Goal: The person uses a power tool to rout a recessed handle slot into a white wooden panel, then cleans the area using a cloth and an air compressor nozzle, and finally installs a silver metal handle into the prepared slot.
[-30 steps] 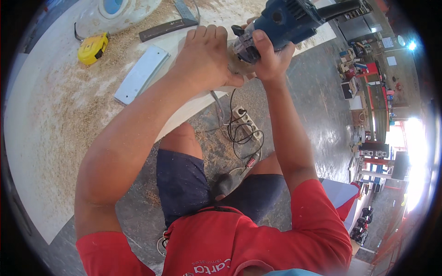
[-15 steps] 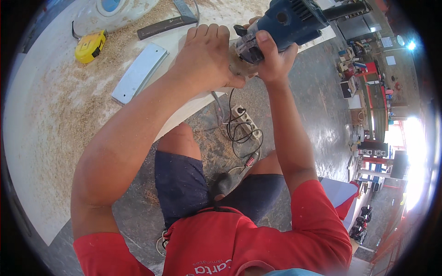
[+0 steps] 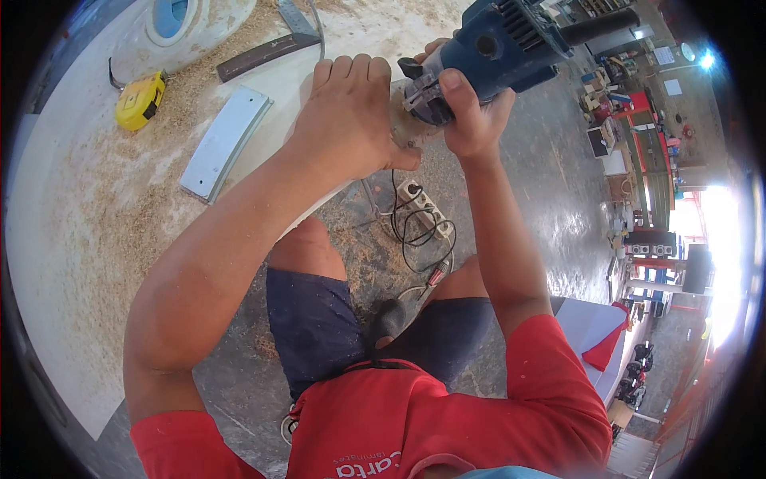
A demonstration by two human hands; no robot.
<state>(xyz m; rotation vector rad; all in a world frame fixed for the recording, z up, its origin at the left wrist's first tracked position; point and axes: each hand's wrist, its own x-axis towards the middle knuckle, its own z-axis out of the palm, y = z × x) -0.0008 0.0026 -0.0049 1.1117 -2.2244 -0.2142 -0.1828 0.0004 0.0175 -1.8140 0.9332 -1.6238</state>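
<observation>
And the blue router [image 3: 495, 52] is right at the table [image 3: 48, 263] edge, the right hand [image 3: 479, 116] wrapped around it, thumb on the near side! Just left of the router, the left hand [image 3: 347, 116] lies palm down (whether it grips anything underneath, I can't tell). Farther left of the router, a pale plate [image 3: 226, 144], then a yellow tape measure [image 3: 140, 101] amid sawdust [image 3: 120, 191]; down on the near side, a power strip [image 3: 423, 207].
</observation>
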